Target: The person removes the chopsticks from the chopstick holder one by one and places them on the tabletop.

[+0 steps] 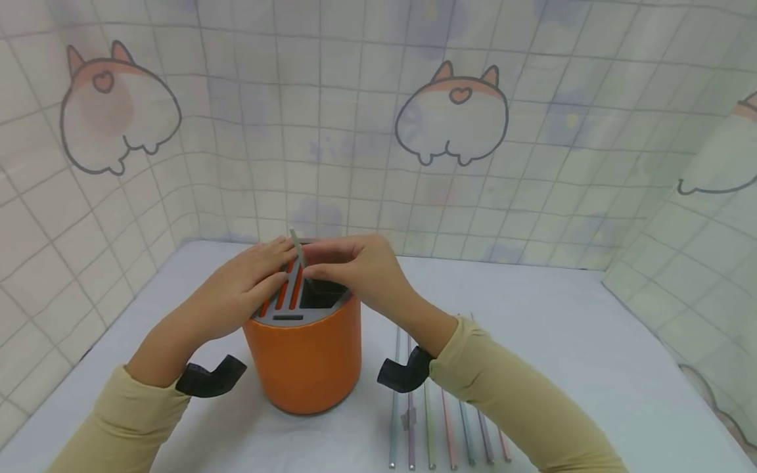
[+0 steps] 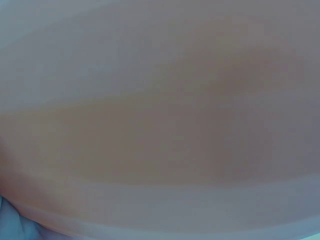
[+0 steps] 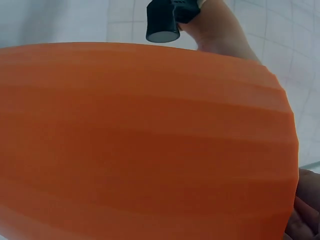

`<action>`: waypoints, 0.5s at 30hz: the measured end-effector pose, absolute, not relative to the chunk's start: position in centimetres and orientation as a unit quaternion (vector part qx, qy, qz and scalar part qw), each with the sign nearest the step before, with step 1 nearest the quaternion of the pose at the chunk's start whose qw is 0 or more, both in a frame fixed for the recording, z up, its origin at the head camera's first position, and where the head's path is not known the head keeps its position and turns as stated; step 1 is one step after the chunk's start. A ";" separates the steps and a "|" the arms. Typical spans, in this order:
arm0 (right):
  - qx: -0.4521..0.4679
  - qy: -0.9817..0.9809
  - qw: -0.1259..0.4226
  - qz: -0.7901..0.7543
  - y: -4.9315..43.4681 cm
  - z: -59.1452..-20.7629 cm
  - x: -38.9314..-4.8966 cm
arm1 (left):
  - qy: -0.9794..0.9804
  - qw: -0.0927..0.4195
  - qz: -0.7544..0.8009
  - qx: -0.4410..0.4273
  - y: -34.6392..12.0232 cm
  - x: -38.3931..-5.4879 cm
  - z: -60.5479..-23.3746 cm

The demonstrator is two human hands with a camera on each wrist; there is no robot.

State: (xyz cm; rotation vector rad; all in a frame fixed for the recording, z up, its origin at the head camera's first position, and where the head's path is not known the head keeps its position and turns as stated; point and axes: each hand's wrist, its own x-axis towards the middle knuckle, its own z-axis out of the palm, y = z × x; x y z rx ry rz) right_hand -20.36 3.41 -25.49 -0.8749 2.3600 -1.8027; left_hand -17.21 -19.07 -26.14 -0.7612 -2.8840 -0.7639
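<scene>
An orange round holder (image 1: 307, 368), shaped like a knife block, stands upright on the table. Its grey top (image 1: 284, 309) has several narrow slots and a larger dark opening. Fingers extended, my left hand (image 1: 251, 272) lies over the left part of that top. My right hand (image 1: 369, 266) pinches a thin grey-green strip (image 1: 298, 246) between thumb and fingers, tilted above the slots; the fingers hide part of it. In the right wrist view the orange wall (image 3: 150, 140) fills most of the frame, with right-hand fingers (image 3: 307, 205) at its edge. The left wrist view is a hazy close-up.
Several thin pastel rods (image 1: 428, 427) lie side by side on the white table (image 1: 532, 328), right of the holder and partly under my right forearm. A bit of clear tape (image 1: 409, 418) clings to one. Tile-patterned curtains (image 1: 355, 164) enclose the back and sides.
</scene>
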 end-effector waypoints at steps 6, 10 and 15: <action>-0.268 0.777 0.018 -0.569 2.5 -25.3 -20.3 | -0.936 0.031 -0.252 -0.244 -19.2 -17.1 -26.1; -0.261 0.781 0.010 -0.567 2.4 -25.1 -20.2 | -0.934 0.033 -0.255 -0.247 -19.1 -17.0 -26.2; -0.256 0.777 -0.015 -0.576 2.8 -24.3 -20.0 | -0.929 0.051 -0.249 -0.270 -19.1 -17.2 -26.2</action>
